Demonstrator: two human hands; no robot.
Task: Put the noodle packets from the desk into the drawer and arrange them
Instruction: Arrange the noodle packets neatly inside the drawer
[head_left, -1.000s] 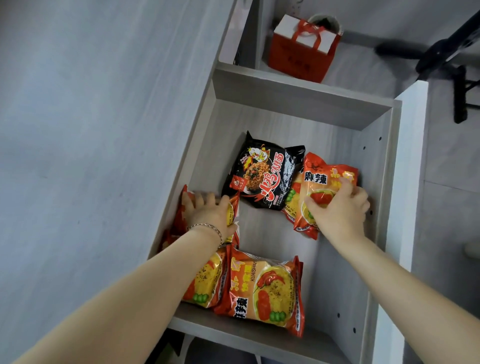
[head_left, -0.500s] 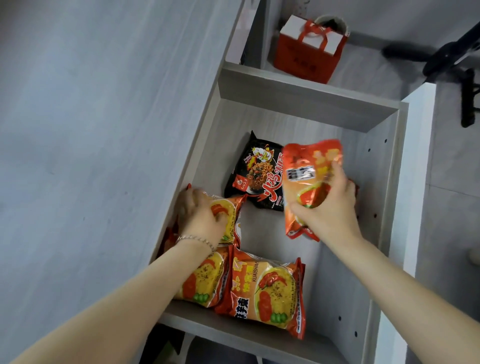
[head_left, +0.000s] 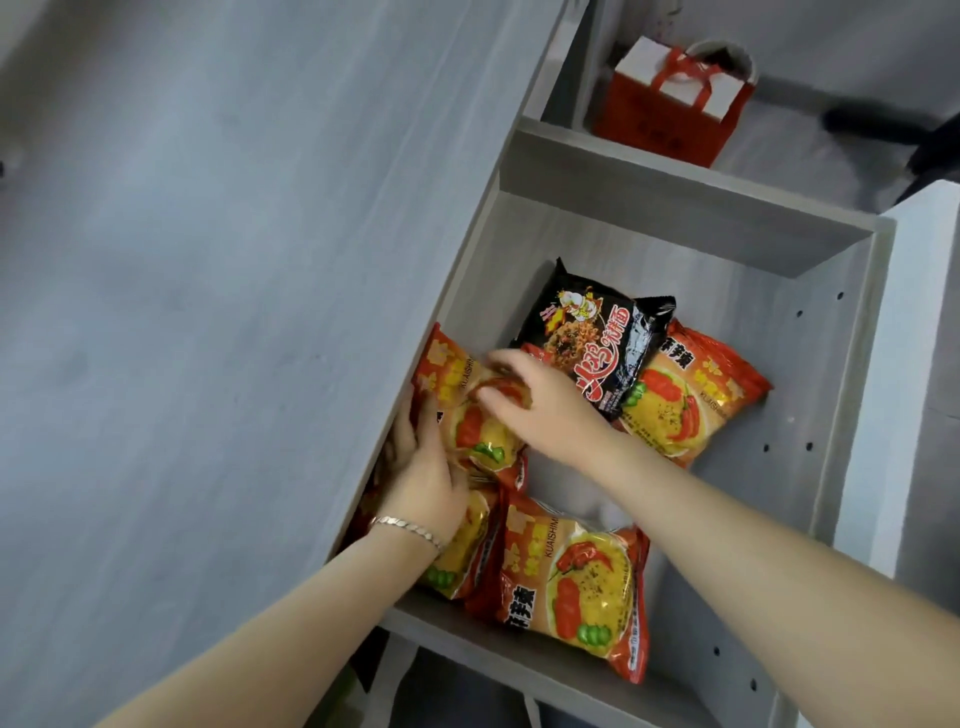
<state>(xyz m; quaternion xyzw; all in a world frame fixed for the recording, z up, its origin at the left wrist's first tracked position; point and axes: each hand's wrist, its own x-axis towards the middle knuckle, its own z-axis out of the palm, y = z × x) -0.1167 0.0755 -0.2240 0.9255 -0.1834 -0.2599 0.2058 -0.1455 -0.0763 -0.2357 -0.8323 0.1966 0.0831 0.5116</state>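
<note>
A single head-worn view looks steeply down and forward from close above the open grey wood-grain drawer (head_left: 836, 395), which fills the centre and right. The pale grey laminate desk top (head_left: 208, 312) takes up the left. Both bare forearms enter from the near edge. At the far edge sits a red paper gift bag (head_left: 670, 111).

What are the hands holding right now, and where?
Both hands grip one orange noodle packet: right hand at its top, left hand at its left edge.

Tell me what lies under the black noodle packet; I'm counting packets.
An orange noodle packet sticks out from under the black noodle packet's right edge. Anything else beneath is hidden.
</note>
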